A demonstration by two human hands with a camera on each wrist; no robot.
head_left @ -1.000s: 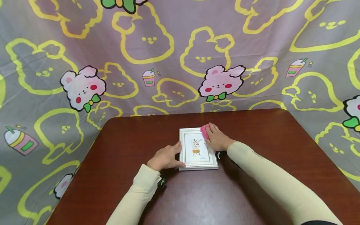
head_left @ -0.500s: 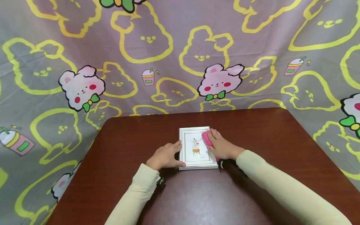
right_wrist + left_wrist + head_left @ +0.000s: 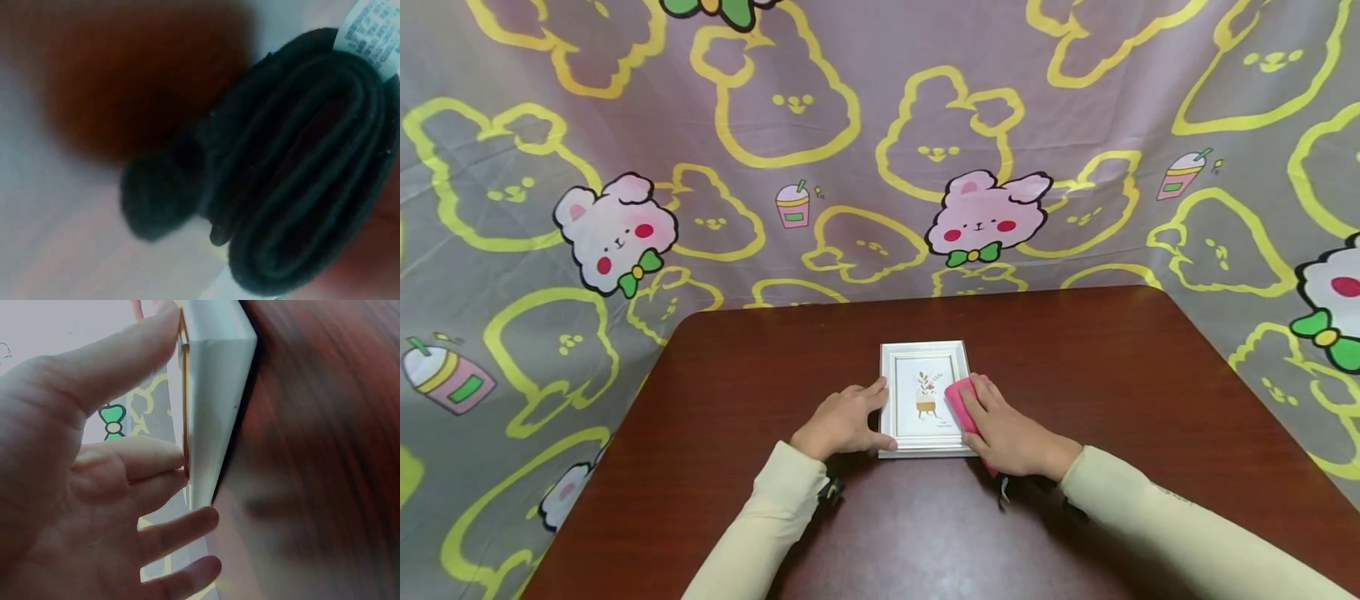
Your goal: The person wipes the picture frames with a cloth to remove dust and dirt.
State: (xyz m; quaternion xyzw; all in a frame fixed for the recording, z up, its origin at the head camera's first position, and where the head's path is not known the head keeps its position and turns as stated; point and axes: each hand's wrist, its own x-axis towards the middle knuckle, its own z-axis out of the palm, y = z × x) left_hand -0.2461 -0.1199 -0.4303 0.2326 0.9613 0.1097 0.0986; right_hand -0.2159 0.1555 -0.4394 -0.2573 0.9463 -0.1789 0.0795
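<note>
A white picture frame [image 3: 921, 442] with a plant-in-pot print [image 3: 927, 398] lies face up on the table. My left hand [image 3: 841, 423] rests at its left side, thumb at the near corner. In the left wrist view, the thumb and nearest fingers touch the frame's white side [image 3: 219, 387], while two lower fingers extend past it. My right hand [image 3: 1009, 432] holds a folded pink cloth [image 3: 958, 403] against the frame's right border, fingers over the top. The right wrist view shows the folded cloth layers [image 3: 306, 169], dark here, with a white printed label [image 3: 375, 37].
A dark reddish-brown wooden table [image 3: 760, 358] with rounded far corners carries everything. Behind and beside it hangs a grey-pink curtain [image 3: 865, 150] printed with yellow bear outlines, rabbits and cups. A small black device [image 3: 830, 490] sits under the left wrist.
My right hand has slid the pink cloth from the frame's upper right corner down along the right border, toward me. The left hand stays at the left side; the frame has barely shifted.
</note>
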